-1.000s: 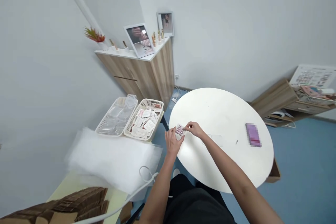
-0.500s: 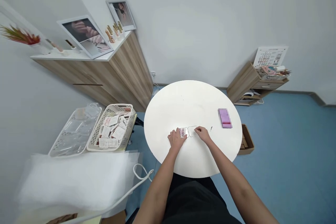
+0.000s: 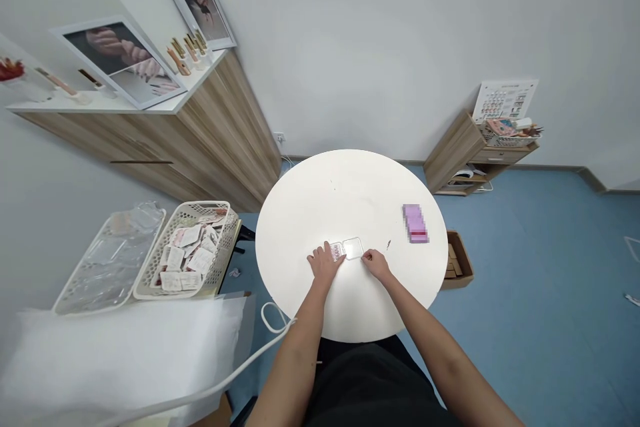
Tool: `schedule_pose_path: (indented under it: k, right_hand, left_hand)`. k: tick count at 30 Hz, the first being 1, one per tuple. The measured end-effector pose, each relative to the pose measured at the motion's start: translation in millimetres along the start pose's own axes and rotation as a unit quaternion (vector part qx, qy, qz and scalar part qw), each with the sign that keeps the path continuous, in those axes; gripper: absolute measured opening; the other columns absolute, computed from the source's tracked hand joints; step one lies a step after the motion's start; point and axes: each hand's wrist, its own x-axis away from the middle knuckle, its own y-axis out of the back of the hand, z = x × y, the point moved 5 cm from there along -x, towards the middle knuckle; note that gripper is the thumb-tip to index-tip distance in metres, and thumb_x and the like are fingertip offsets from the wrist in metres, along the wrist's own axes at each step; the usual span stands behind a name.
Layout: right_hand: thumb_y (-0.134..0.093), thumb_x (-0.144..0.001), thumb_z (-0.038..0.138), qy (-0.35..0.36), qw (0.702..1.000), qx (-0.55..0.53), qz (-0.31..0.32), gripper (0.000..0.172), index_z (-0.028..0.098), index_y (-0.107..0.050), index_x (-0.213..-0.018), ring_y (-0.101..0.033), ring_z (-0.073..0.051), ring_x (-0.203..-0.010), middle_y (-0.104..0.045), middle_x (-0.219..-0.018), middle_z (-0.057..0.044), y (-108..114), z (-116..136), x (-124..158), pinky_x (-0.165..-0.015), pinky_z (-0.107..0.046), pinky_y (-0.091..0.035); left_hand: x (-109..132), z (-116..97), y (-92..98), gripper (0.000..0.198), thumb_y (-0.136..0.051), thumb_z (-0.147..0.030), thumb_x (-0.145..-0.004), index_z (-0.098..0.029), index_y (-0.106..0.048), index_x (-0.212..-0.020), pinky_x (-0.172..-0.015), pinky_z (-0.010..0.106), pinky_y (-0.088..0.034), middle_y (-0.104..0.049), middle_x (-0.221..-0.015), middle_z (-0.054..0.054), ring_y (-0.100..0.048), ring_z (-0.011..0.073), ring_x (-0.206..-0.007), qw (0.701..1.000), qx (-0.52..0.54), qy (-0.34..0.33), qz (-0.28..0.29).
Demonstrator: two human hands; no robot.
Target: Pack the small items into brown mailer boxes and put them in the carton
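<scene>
A small clear plastic case point(image 3: 353, 248) lies unfolded on the round white table point(image 3: 350, 180). Its left half carries a row of pinkish press-on nails point(image 3: 336, 251); the right half looks see-through and bare. My left hand point(image 3: 324, 263) grips the nail-filled half, thumb at its lower edge and fingers over its left side. At the lower right corner of the other half, my right hand point(image 3: 376, 263) has its fingertips pinched together. What sits between those fingertips is too small to make out. To the right lie a small dark item point(image 3: 389, 245) and a blurred purple pack point(image 3: 415, 223).
Left of the table stand a white basket of small packets point(image 3: 187, 250) and a tray of clear plastic point(image 3: 113, 253). A white cable point(image 3: 240, 371) loops near my left forearm. An open cardboard box point(image 3: 457, 260) is on the floor at right, below a wooden cabinet point(image 3: 453, 153).
The view has shifted slightly, moving the scene leftward. My right hand has slid down along the lid half's right edge to its lower corner. My left hand stays on the case.
</scene>
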Motion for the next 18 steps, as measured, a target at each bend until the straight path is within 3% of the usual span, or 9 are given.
schedule_pose_path:
  k: [4, 10, 18]
  right_hand:
    - [-0.053, -0.078, 0.020, -0.016, 0.999, 0.016, -0.031, 0.011, 0.020, -0.059, -0.087, -0.061, -0.017, -0.084, -0.065, -0.091, -0.004, -0.5, -5.1, -6.1, -0.068, -0.025, -0.043]
    - [-0.053, -0.078, 0.022, -0.033, 0.999, 0.012, -0.031, 0.023, 0.020, -0.058, -0.101, -0.061, -0.018, -0.086, -0.063, -0.094, -0.005, -10.2, -4.3, -15.7, -0.071, -0.027, -0.044]
    - [-0.057, -0.078, 0.022, -0.071, 0.996, -0.045, -0.035, 0.019, 0.020, -0.060, -0.097, -0.062, -0.018, -0.085, -0.066, -0.091, -0.004, -12.8, -4.6, -19.8, -0.071, -0.026, -0.045]
  left_hand:
    - [0.0, 14.1, 4.0, 0.071, -0.046, -0.064, -0.084, -0.018, -0.039, -0.138, -0.089, 0.043, -0.035, -0.055, -0.120, 0.016, -0.048, 0.0330, -0.113, 0.999, 0.033, 0.024, 0.017]
    - [0.2, 30.4, -2.7, 0.044, -0.052, -0.043, -0.088, -0.024, -0.042, -0.126, -0.089, 0.036, -0.037, -0.057, -0.119, 0.010, -0.053, 0.0257, -0.113, 0.991, 0.112, 0.015, 0.072]
    - [1.0, 32.5, -5.8, 0.057, -0.051, -0.044, -0.090, -0.017, -0.034, -0.137, -0.083, 0.034, -0.045, -0.065, -0.098, 0.006, -0.063, 0.0220, -0.094, 0.975, 0.212, 0.018, 0.067]
